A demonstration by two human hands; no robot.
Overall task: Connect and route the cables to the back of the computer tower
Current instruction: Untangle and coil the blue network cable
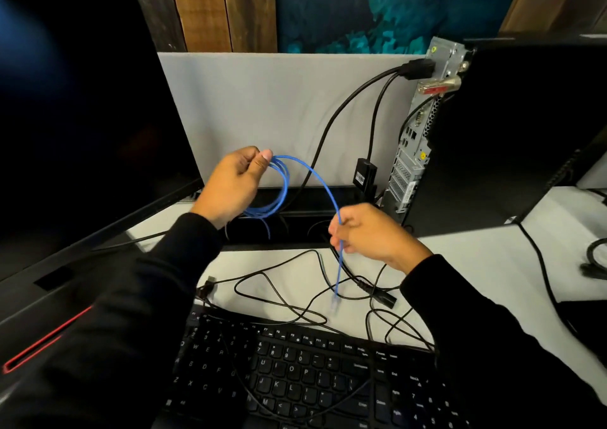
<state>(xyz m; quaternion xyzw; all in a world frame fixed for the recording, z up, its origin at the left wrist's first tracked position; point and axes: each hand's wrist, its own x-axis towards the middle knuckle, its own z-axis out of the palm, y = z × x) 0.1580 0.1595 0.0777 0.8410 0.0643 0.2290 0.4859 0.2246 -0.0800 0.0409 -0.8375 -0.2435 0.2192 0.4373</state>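
A blue network cable (315,175) arcs between both hands above the desk. My left hand (233,185) pinches its coiled loops, which hang down beside the wrist. My right hand (368,234) grips the free length, and the clear plug end (335,305) dangles below it over the desk. The black computer tower (492,139) stands at the right with its metal back panel (414,152) facing left. Two black cables (377,83) are plugged in near the panel's top. One of them carries a small black adapter (364,174).
A black keyboard (312,372) lies at the near edge. Loose black cables (295,300) and a power plug (381,297) tangle on the white desk in front of it. A dark monitor (82,116) fills the left side. A grey divider panel (262,109) stands behind.
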